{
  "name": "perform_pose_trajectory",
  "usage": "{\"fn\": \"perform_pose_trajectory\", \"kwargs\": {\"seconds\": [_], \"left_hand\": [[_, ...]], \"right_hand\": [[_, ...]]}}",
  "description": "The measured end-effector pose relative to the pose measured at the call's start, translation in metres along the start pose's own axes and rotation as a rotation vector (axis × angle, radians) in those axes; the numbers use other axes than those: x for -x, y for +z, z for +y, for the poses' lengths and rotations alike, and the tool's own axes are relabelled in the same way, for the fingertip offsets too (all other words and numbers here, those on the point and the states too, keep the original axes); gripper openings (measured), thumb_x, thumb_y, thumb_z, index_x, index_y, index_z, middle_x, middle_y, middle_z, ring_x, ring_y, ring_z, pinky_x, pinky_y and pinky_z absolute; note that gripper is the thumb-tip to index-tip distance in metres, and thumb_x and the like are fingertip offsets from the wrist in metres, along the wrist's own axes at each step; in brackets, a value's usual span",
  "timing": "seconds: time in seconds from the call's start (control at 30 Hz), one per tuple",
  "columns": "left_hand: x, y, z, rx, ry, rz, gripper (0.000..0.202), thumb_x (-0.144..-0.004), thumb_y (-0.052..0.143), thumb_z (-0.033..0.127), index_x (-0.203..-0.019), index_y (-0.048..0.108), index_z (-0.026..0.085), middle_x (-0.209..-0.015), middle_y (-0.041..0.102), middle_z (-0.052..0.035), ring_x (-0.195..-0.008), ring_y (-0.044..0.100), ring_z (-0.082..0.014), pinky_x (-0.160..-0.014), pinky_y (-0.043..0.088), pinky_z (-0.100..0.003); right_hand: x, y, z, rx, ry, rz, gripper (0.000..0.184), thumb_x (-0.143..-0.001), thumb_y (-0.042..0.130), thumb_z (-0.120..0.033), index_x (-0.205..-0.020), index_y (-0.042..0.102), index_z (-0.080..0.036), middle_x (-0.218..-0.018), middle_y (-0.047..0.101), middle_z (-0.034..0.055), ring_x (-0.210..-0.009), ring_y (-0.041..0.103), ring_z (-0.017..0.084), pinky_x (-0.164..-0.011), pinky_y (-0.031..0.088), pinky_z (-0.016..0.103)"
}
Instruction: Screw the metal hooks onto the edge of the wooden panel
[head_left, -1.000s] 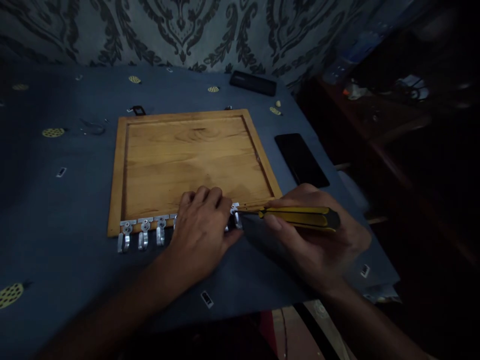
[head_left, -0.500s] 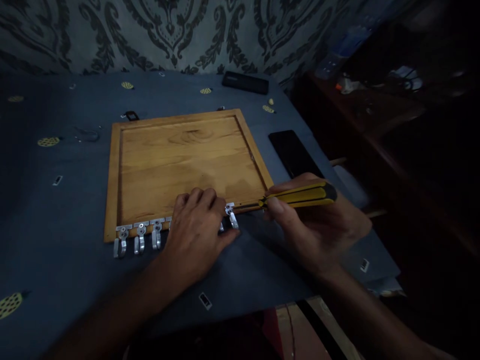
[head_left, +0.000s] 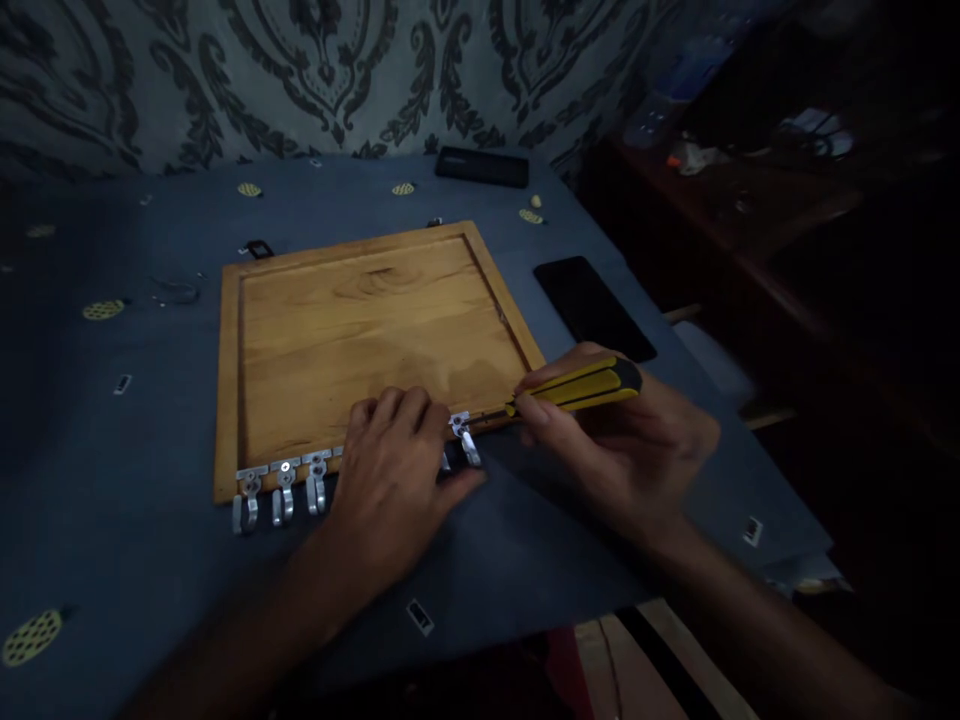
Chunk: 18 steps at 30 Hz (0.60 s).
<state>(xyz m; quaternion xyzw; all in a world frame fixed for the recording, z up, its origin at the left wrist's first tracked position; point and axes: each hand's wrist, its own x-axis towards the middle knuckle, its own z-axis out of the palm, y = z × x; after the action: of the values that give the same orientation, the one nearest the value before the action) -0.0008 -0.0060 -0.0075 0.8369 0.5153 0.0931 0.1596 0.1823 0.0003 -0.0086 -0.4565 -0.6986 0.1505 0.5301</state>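
Camera, one: worn on the head, aimed forward and down across a cloth-covered table [head_left: 525,570]. The left hand [head_left: 397,460] and right hand [head_left: 634,455] are viewed from above and behind, at close range; a wooden board [head_left: 360,330] is framed just left of centre. The patterned wall [head_left: 322,80] is caught along the top, dark furniture [head_left: 727,240] along the right.

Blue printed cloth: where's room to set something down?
The cloth is bare at front left, between the tan framed wooden board and the left forearm. The board's recessed middle is bare too. Crowded: the board's front edge, with silver metal hooks, the left hand, and the right hand holding a yellow-and-black screwdriver. A black phone narrows the right side.
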Motion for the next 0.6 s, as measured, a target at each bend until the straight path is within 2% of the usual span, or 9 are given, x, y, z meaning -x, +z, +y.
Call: {"fn": "perform_pose_trajectory", "kwargs": {"seconds": [0.13, 0.33, 0.6], "left_hand": [[0.0009, -0.0071, -0.0029, 0.093, -0.030, -0.027, 0.047, -0.082, 0.079, 0.051, -0.111, 0.062, 0.019, -0.108, 0.066, -0.0064, -0.105, 0.059, -0.0291, -0.093, 0.045, -0.046], [0.0024, -0.0092, -0.0054, 0.072, -0.029, -0.009, 0.042, -0.082, 0.079, 0.048, -0.106, 0.064, 0.018, -0.104, 0.066, -0.0060, -0.104, 0.059, -0.0295, -0.092, 0.046, -0.047], [0.0013, -0.0039, 0.0009, -0.016, 0.001, 0.006, 0.040, -0.085, 0.077, 0.048, -0.109, 0.066, 0.018, -0.113, 0.067, -0.0079, -0.108, 0.058, -0.0306, -0.096, 0.045, -0.048]], "right_hand": [[0.0011, 0.0009, 0.0010, -0.003, -0.070, 0.011, 0.014, -0.084, 0.077, -0.017, -0.088, 0.068, -0.028, -0.072, 0.065, -0.0031, -0.058, 0.062, 0.016, -0.051, 0.050, 0.034], [0.0020, 0.0027, 0.0024, -0.002, -0.097, 0.024, 0.017, -0.083, 0.075, -0.013, -0.088, 0.067, -0.027, -0.076, 0.066, -0.0023, -0.061, 0.064, 0.017, -0.053, 0.052, 0.036], [0.0036, 0.0015, 0.0015, 0.047, -0.084, 0.036, 0.016, -0.083, 0.078, -0.018, -0.089, 0.067, -0.027, -0.071, 0.064, -0.0029, -0.060, 0.063, 0.016, -0.054, 0.052, 0.035]]}}
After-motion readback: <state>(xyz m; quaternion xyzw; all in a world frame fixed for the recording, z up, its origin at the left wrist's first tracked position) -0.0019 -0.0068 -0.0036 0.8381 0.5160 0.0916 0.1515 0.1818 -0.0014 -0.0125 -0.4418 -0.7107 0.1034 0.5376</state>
